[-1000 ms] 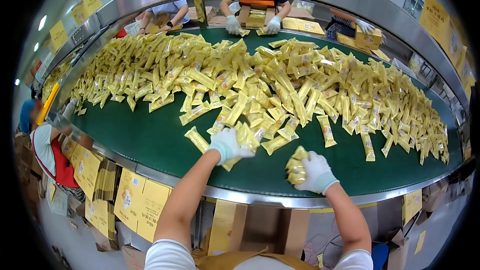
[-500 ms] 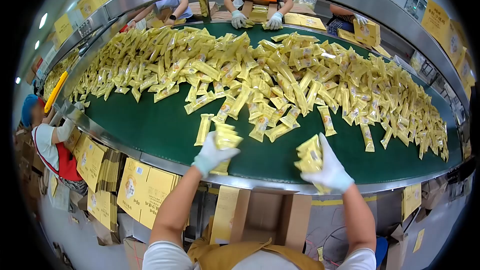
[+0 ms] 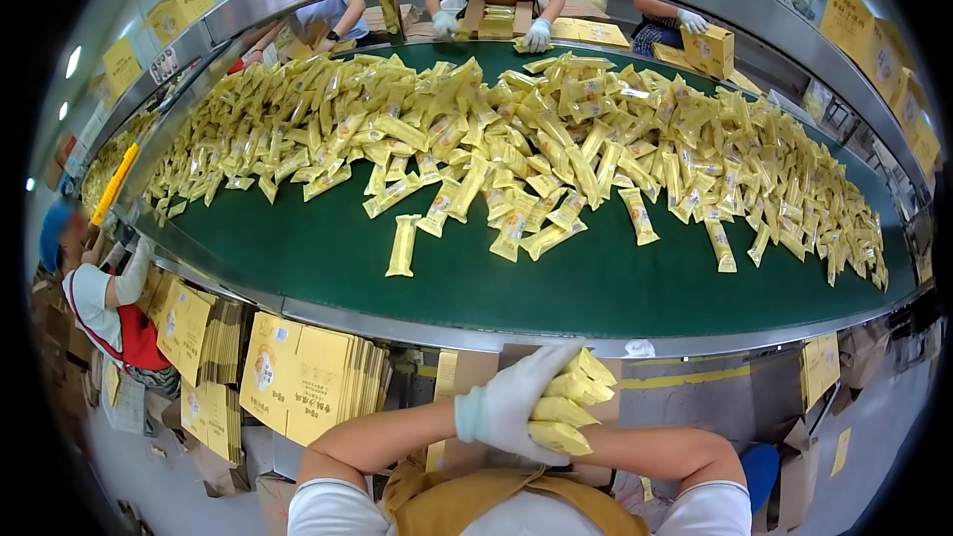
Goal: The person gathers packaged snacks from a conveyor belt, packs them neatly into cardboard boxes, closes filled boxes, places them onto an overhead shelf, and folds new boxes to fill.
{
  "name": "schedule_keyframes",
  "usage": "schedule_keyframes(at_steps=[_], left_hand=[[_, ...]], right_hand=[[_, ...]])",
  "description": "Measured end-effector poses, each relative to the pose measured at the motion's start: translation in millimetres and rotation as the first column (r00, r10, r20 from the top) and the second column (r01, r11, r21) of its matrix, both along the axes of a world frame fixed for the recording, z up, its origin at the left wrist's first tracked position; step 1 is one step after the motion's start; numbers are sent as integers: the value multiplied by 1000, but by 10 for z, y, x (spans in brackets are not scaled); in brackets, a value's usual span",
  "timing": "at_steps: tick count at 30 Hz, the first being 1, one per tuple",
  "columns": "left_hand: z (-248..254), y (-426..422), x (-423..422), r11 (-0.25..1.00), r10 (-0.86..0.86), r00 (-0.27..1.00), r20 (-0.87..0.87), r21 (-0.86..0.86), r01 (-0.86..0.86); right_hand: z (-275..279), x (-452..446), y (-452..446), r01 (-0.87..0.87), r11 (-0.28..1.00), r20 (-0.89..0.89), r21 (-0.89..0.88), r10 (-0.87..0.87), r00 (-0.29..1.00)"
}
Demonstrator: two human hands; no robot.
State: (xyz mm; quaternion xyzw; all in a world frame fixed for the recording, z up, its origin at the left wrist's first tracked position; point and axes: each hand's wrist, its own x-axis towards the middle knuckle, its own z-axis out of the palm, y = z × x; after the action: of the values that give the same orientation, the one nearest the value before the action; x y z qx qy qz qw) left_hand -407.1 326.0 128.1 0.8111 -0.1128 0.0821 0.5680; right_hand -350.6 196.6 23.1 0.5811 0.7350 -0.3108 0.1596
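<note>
My left hand (image 3: 518, 405), in a white glove, is closed around several yellow snack packets (image 3: 568, 395) and reaches across in front of my body. It is above an open cardboard box (image 3: 478, 369) at the conveyor's near edge; the hand and arms cover much of that box. My right forearm (image 3: 650, 449) comes in from the other side and passes behind the held packets. The right hand itself is hidden there, so its fingers do not show. A loose snack packet (image 3: 402, 246) lies on the green belt (image 3: 328, 248), apart from the large heap of packets (image 3: 437, 129).
The conveyor's metal rim (image 3: 715, 342) runs between me and the belt. Folded yellow cartons (image 3: 298, 377) stand at the left. A co-worker in a red apron (image 3: 139, 333) is beyond them. Across the belt, a co-worker's gloved hand (image 3: 537, 36) is beside a box.
Both hands have drawn back from over the belt toward my body and the box. The left hand has crossed rightward with its snack packets; the right hand has gone behind it, out of sight.
</note>
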Motion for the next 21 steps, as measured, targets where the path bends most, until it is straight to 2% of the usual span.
schedule_keyframes(at_steps=[2,3,6,9,10,12,13,14,16,18,19,21], left_hand=[[-174,-45,35,937,59,991,123,335,-97],[-250,-66,24,881,101,986,134,448,-151],[-567,-99,-5,709,131,984,122,682,-179],[-676,-270,0,446,210,964,161,862,-241],[-727,-321,-3,367,231,958,168,897,-245],[-926,-364,50,370,241,963,123,906,-209],[-1004,-377,84,375,252,963,94,908,-187],[-1079,-402,105,383,262,963,58,910,-159],[-1122,-427,155,273,207,978,3,960,-61],[-1144,-441,194,207,142,988,-59,978,28],[-935,-470,311,261,168,919,-356,915,306],[-1488,-563,429,266,215,860,-463,875,405]], right_hand=[[-145,-53,-67,13,999,-25,-52,-14,1000],[-180,-56,-95,20,997,-38,-71,-22,999],[-168,-21,-188,28,989,-95,-146,-42,995],[-118,20,-289,101,985,-188,-141,-126,974],[-241,-8,-325,159,982,-209,-98,-177,962],[-541,-74,-399,279,960,-258,-11,-272,927],[-595,-139,-380,241,970,-34,-44,-243,970],[-645,-149,-394,271,960,-2,-72,-272,962],[-332,-155,-306,328,935,58,-133,-323,945],[-152,-231,-111,212,952,184,-222,-172,968],[-125,-246,-74,157,950,243,-270,-91,966],[-466,-231,-158,55,945,133,-322,-12,991]])
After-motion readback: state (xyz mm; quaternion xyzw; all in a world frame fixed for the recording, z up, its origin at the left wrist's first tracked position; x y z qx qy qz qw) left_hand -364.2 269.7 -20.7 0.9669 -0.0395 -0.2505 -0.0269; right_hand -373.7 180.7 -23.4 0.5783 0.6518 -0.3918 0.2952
